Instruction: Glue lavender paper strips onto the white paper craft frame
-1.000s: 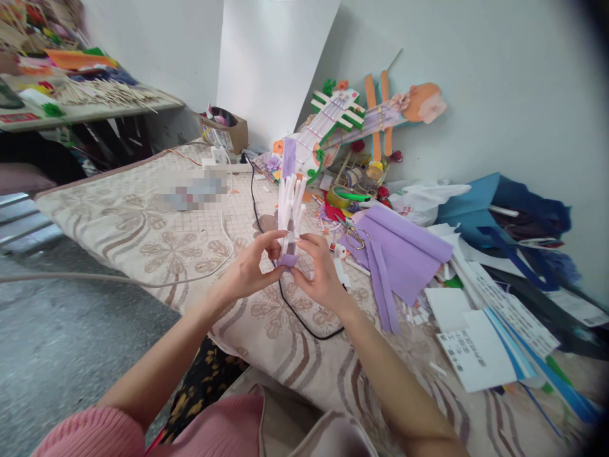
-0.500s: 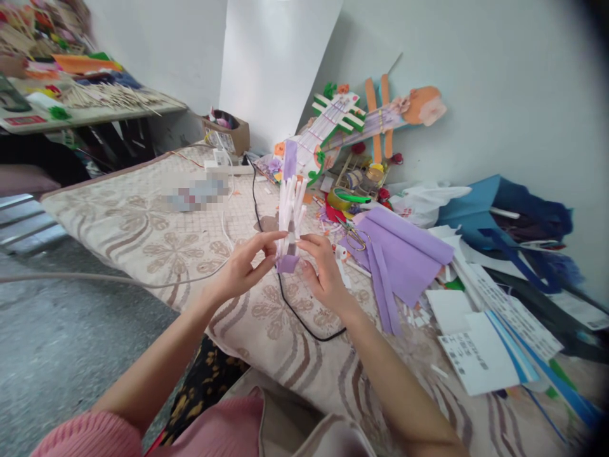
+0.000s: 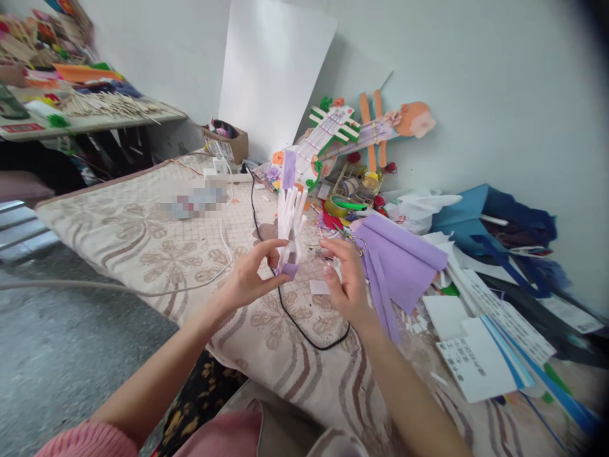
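Observation:
My left hand (image 3: 251, 278) grips the lower end of a craft piece made of white strips (image 3: 289, 219), pinched between thumb and fingers. The strips stand upright and fan out a little at the top. A purple paper strip (image 3: 288, 170) rises above them, and a purple band shows at the base. To the right, my right hand (image 3: 349, 284) is apart from the piece, fingers spread and curved, with nothing visible in it. Close beyond its fingers lie scissors (image 3: 356, 242) and folded purple paper (image 3: 404, 251).
Guitar-shaped paper crafts (image 3: 328, 136) lean by the wall. A green tape roll (image 3: 335, 205), a white plastic bag (image 3: 419, 208) and a blue bag (image 3: 476, 209) stand at right, with printed card (image 3: 476, 368) nearer. A black cable (image 3: 304, 333) crosses the patterned cloth. A cardboard box (image 3: 231, 143) sits behind.
My right hand has let go of the white-strip piece and moved right, opening a gap. My left hand still holds the piece at its base. The view has shifted slightly.

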A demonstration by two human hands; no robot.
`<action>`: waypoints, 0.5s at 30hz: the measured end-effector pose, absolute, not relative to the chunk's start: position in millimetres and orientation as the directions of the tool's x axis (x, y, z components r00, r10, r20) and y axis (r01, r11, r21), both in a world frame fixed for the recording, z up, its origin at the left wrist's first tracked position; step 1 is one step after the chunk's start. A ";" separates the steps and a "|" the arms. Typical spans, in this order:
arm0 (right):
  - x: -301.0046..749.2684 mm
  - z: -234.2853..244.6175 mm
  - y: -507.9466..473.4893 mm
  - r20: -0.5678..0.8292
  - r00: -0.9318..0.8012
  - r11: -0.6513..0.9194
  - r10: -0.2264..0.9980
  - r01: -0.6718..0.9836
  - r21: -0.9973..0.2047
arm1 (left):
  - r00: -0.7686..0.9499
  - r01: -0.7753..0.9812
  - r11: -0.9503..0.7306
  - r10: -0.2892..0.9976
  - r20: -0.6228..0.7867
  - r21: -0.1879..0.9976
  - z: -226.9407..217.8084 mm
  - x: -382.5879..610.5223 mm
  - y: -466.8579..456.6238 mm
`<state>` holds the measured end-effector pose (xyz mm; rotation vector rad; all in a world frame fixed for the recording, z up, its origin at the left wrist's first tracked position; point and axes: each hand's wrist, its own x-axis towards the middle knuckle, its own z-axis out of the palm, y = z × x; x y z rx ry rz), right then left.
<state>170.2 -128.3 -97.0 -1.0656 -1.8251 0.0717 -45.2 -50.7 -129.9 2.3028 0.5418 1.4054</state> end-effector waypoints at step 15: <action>243.4 -139.5 -185.6 0.544 0.187 0.204 0.818 0.790 -0.579 | 0.349 0.104 -0.876 0.475 0.808 0.471 -133.7 -43.5 -40.9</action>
